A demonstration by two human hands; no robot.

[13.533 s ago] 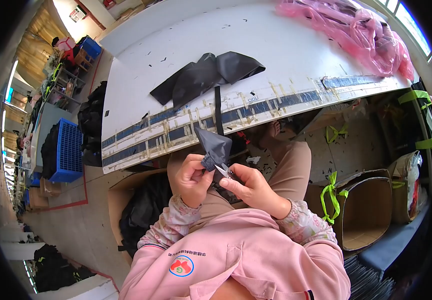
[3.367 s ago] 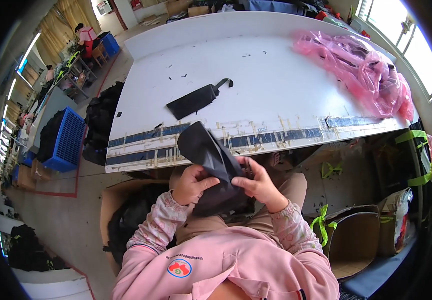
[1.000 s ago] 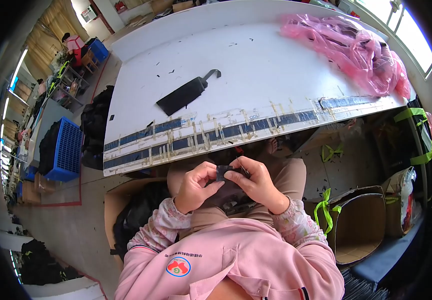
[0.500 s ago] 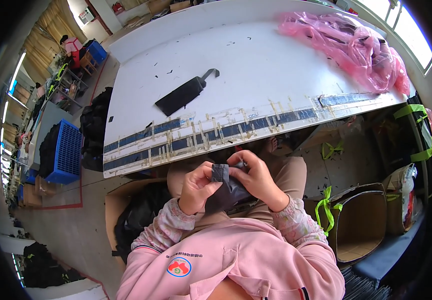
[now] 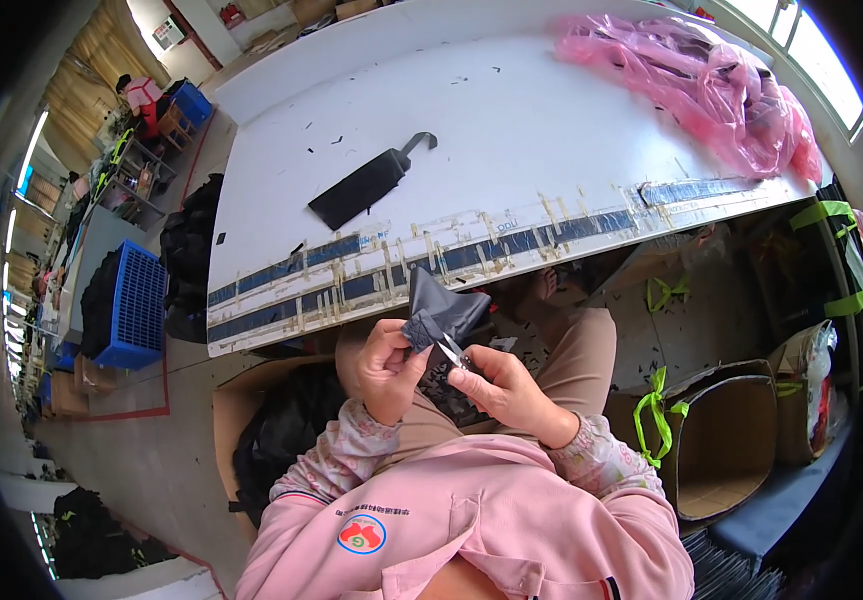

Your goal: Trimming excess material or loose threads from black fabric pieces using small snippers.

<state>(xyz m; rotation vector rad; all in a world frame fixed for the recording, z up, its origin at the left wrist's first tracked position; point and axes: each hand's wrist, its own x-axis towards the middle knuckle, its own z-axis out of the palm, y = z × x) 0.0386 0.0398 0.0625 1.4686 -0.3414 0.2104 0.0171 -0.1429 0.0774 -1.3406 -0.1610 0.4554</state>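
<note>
My left hand point(image 5: 388, 374) pinches a black fabric piece point(image 5: 446, 306) by a folded, stitched-looking end. The rest of the cloth stands up over my lap, in front of the table's near edge. My right hand point(image 5: 514, 392) is closed around small thread snips point(image 5: 451, 351). Their pale metal blades lie against the cloth, close to my left fingertips; whether the blades are parted I cannot tell. Beyond my hands, a flat black fabric pouch point(image 5: 360, 191) with a curled strap lies on the white table point(image 5: 512, 130).
Crumpled pink plastic point(image 5: 697, 85) covers the table's far right. Small black scraps dot the tabletop. An open cardboard box point(image 5: 724, 440) stands to my right, with a green ribbon point(image 5: 658, 420) beside it. Black material point(image 5: 287, 440) fills a box at my left. A blue crate point(image 5: 132, 305) stands farther left.
My right hand has let go of the fabric and moved slightly down; snips now show in it. The fabric has swung upward toward the table edge, still pinched by my left hand.
</note>
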